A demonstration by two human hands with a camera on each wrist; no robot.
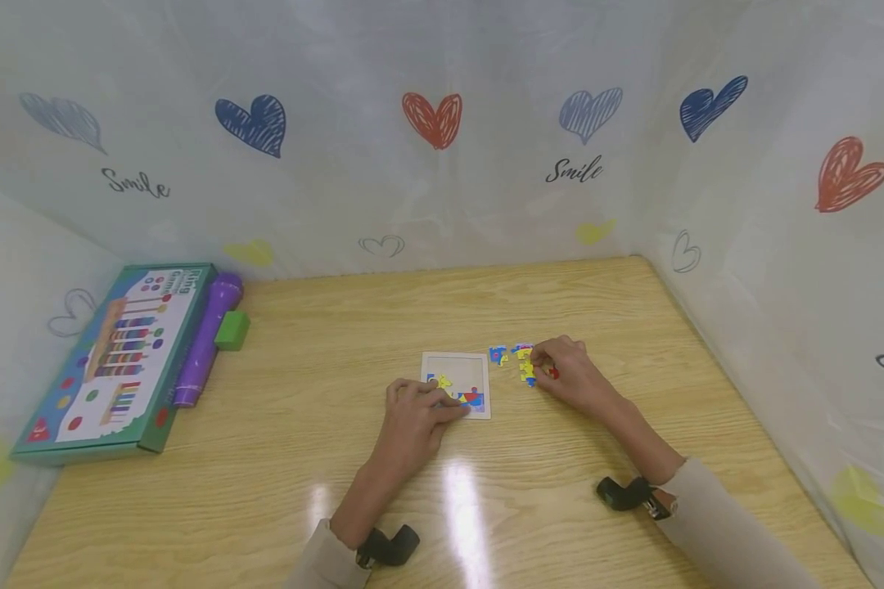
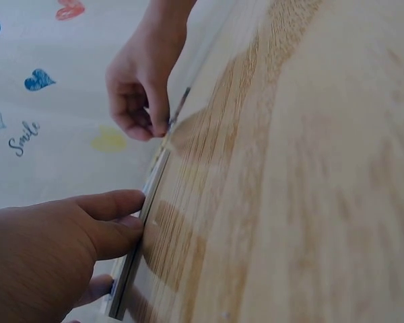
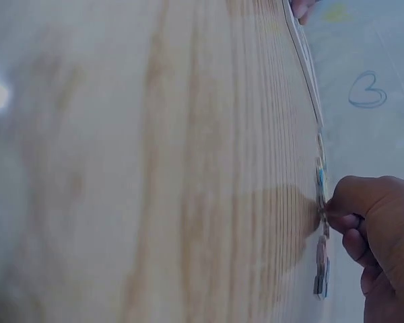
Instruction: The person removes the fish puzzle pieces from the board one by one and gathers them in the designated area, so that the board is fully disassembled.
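A small square jigsaw tray [image 1: 455,357] with a pale rim lies mid-table in the head view, with colourful pieces [image 1: 473,399] fitted along its lower side. My left hand [image 1: 411,419] rests on its lower left, fingers extended; in the left wrist view its fingertips touch the edge of the tray [image 2: 126,286]. To the right of the tray, my right hand [image 1: 573,378] pinches a jigsaw piece among loose yellow, blue and red pieces [image 1: 525,366]. The fingertips partly hide that piece. Another loose piece [image 1: 497,354] lies nearer the tray.
On the table's left side lies a green-edged game box [image 1: 110,360]. A purple microphone-shaped toy [image 1: 209,339] lies along it, beside a green block [image 1: 232,330]. Pale sheeting with printed hearts [image 1: 433,120] walls the table at the back and sides.
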